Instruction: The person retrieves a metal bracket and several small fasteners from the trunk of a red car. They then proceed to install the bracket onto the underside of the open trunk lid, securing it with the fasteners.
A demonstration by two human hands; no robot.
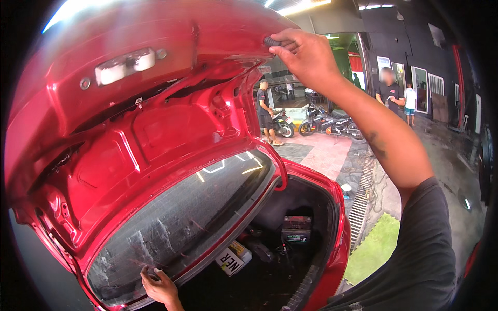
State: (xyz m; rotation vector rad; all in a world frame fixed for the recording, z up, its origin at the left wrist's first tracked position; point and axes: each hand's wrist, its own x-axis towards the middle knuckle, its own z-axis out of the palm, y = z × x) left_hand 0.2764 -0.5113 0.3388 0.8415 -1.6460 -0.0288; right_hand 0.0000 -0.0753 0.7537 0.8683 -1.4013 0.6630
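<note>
My right hand [301,49] is raised at the far right corner of the raised red trunk lid [171,31]. Its thumb and fingers pinch a small black ribbed piece [270,42], which looks like rubber, by the lid's edge. Low in the view, my left hand [162,290] is in front of the streaked rear window [166,233]. The fingers there are curled around a small dark thing that I cannot make out. Under the lid, the trunk [249,285] gapes dark below the glass.
Inside the trunk lie a battery [297,230] and a white plate [232,260]. A green mat [374,248] lies on the floor beside a drain grate [360,202]. Farther off are motorcycles [332,124], a person in dark clothes [264,111] and others standing.
</note>
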